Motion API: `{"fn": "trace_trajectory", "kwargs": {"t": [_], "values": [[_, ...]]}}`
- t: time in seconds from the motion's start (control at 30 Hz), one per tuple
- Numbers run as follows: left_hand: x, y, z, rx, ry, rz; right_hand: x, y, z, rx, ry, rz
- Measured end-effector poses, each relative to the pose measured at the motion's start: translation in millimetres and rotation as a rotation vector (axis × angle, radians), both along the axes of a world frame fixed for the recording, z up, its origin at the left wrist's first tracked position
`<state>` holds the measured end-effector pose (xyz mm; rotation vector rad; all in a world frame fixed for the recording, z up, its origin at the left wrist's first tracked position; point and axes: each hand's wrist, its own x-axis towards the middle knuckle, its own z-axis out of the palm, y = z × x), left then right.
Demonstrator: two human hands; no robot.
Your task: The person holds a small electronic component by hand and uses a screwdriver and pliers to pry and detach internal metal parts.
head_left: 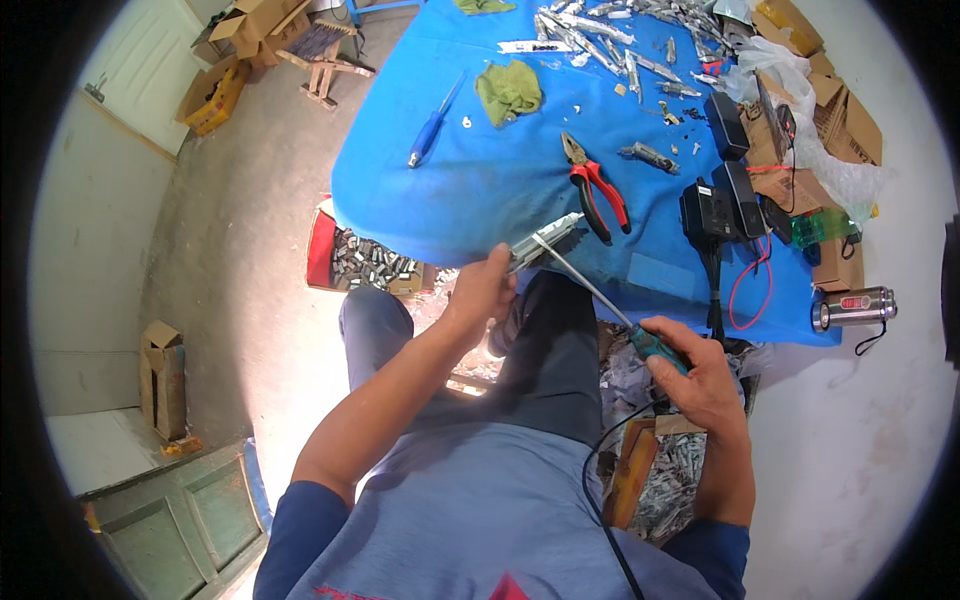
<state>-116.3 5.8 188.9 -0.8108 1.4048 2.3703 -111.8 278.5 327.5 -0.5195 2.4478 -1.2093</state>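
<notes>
My left hand (483,288) is closed around the rear end of a long, narrow grey-and-white part (530,246), held over the table's near edge. In my right hand (702,378) is the teal handle of a screwdriver (590,284). Its metal shaft slants up to the left, and the tip meets or crosses the part; the exact contact is too small to tell. Just beyond them lie pliers (600,190) with red and black grips. A short grey cylindrical piece (650,157) rests to their right.
On the blue-covered table (390,205) lie a blue screwdriver (428,138), a green cloth (508,92) and a pile of narrow parts (610,40). Black power adapters (708,212) with cables and a steel flask (858,308) line the right. Below left, a box (320,248) holds small metal pieces.
</notes>
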Motion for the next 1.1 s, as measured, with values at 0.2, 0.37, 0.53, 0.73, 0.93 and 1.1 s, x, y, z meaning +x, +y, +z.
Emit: {"fn": "trace_trajectory", "kwargs": {"t": [0.2, 0.37, 0.53, 0.73, 0.93, 1.1], "values": [[0, -2, -1, 0.037, -0.012, 0.022, 4, 1, 5, 0.068, -0.028, -0.022], [2, -5, 2, 0.077, -0.031, 0.011, 2, 2, 10, 0.111, 0.003, 0.033], [2, -3, -7, 0.099, -0.032, 0.056, 3, 4, 5, 0.087, 0.01, 0.024], [2, -6, -9, 0.133, -0.025, 0.029, 6, -1, 11, 0.063, -0.01, -0.027], [3, -4, -6, 0.139, -0.031, 0.04, 1, 1, 2, 0.064, -0.03, 0.001], [4, -6, -5, 0.157, -0.032, -0.022, -2, -2, 2, 0.107, 0.07, 0.042]]}}
